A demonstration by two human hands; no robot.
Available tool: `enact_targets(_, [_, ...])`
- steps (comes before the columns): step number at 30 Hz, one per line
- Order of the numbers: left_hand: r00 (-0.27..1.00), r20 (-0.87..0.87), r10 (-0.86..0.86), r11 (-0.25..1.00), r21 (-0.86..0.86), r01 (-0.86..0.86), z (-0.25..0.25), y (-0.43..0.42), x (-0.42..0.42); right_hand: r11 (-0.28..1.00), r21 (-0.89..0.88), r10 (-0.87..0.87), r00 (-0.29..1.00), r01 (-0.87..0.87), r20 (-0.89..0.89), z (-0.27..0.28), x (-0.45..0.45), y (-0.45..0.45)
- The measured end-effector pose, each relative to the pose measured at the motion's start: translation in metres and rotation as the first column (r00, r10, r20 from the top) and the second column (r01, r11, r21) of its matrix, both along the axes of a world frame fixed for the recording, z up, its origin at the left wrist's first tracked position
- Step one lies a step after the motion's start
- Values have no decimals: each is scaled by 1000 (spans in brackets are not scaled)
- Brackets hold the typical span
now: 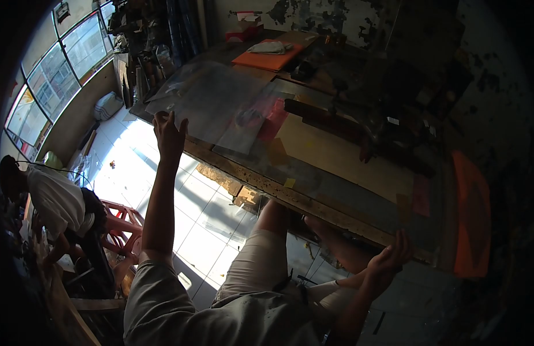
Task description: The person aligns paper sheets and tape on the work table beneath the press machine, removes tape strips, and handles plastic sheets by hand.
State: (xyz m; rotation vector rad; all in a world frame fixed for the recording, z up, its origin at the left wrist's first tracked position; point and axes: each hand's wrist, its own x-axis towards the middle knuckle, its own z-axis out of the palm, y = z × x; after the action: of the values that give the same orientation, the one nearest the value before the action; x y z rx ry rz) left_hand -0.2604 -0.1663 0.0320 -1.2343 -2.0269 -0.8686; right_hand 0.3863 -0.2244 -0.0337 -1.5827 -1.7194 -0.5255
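Note:
A large clear plastic sheet [212, 95] spreads over the left part of the worktable [267, 183], hazy and catching the light. My left hand [170, 134] is raised at the sheet's near left corner, fingers bent onto its edge, with the thumb standing a little apart. My right hand [388, 264] is beside the table's front edge on the right, fingers stretched out and nothing visible in it. Beneath and beside the sheet lie a pink-red piece [274, 121] and a long pale board [330, 153]. A dark bar [321, 118] extends above the board from a machine.
The dark machine [382, 124] stands at the table's back right. An orange sheet [471, 216] hangs at the right end. Farther back are an orange folder [267, 55] with a cloth and a red box [244, 34]. At left, another person [56, 199] sits near a red frame [120, 225].

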Motion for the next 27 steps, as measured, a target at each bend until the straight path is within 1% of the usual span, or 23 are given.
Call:
enact_targets(2, [1000, 13, -2, 1000, 12, 2, 1, -1, 1, 1000, -2, -2, 1000, 2, -7, 3, -2, -1])
enact_targets(5, [995, -74, 64, 998, -6, -65, 4, -3, 6, 1000, 2, -12, 1000, 12, -24, -2, 1, 1])
enact_targets(8, [999, -35, 10, 994, -109, -14, 5, -2, 2, 1000, 10, 5, 1000, -5, -7, -1, 0, 0])
enact_targets(11, [999, -40, 34, 999, -11, -34, -4, 6, -5, 1000, 27, 4, 1000, -4, -1, -4, 2, 2])
enact_targets(14, [969, -120, 214, 975, -40, -220, 7, 3, 1, 1000, 11, 6, 1000, -6, -5, 0, 1, 0])
enact_targets(17, [975, -109, 196, 966, -149, -211, 7, 1, 0, 1000, 24, 16, 1000, -16, -10, -4, 2, 2])
enact_targets(20, [981, -107, 160, 978, -116, -173, 1, 2, -4, 1000, 19, 7, 1000, -7, -25, -2, 0, 1])
enact_targets(23, [989, -95, 114, 992, -46, -119, 4, 1, 2, 1000, 17, 11, 1000, -11, -13, -1, 1, 0])
enact_targets(26, [995, -97, 36, 998, -39, -40, 8, 2, 0, 1000, -8, 4, 999, -4, -34, 2, -2, -2])
enact_targets(27, [1000, -3, 6, 1000, 4, -6, 9, 4, -1, 1000, 3, 7, 1000, -7, -27, 2, -2, -1])
